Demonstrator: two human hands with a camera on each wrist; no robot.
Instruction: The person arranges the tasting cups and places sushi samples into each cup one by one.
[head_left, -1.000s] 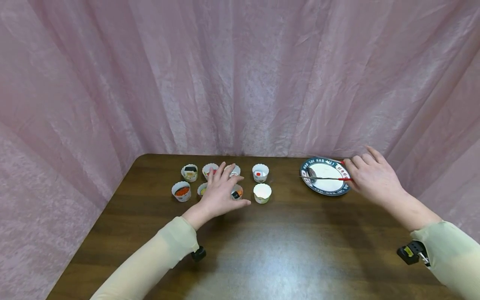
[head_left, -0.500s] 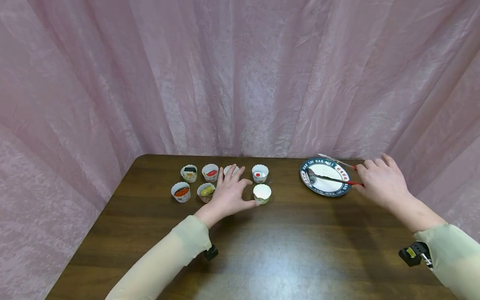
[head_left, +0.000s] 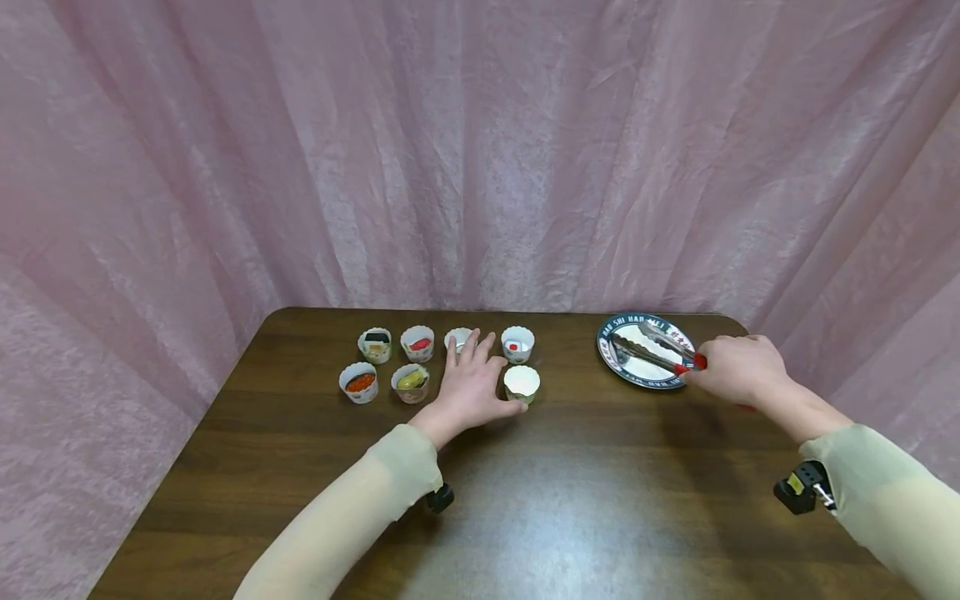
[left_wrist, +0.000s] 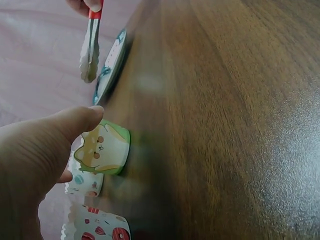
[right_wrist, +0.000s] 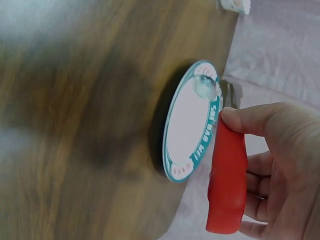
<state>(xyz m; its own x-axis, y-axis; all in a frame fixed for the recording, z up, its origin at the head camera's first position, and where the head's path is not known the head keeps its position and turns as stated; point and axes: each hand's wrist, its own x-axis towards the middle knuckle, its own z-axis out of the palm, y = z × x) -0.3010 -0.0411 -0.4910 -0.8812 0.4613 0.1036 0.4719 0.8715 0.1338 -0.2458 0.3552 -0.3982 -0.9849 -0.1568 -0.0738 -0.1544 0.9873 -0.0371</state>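
My left hand (head_left: 471,390) reaches over the paper cups with fingers spread, holding nothing. Its thumb lies at the rim of a green-and-white paper cup (left_wrist: 111,150); whether they touch I cannot tell. Near its fingertips stands a white cup (head_left: 459,337), partly covered by the hand. My right hand (head_left: 738,367) grips metal tongs (head_left: 651,357) by their red handles (right_wrist: 227,175). The tongs' two arms stand apart with nothing between their tips, over a round plate (right_wrist: 187,120) with a blue-green lettered rim.
Left of my left hand are paper cups with food-like pieces: orange-red (head_left: 362,382), yellow-green (head_left: 411,380), black-topped (head_left: 376,340) and red (head_left: 418,343). Another cup (head_left: 517,344) holds a red-and-white piece. A pink curtain (head_left: 480,167) hangs behind the brown table (head_left: 585,483).
My left hand has moved right, from over the middle cups towards the green-and-white one. My right hand has settled into a closer grip, and the tongs' arms have come nearer each other.
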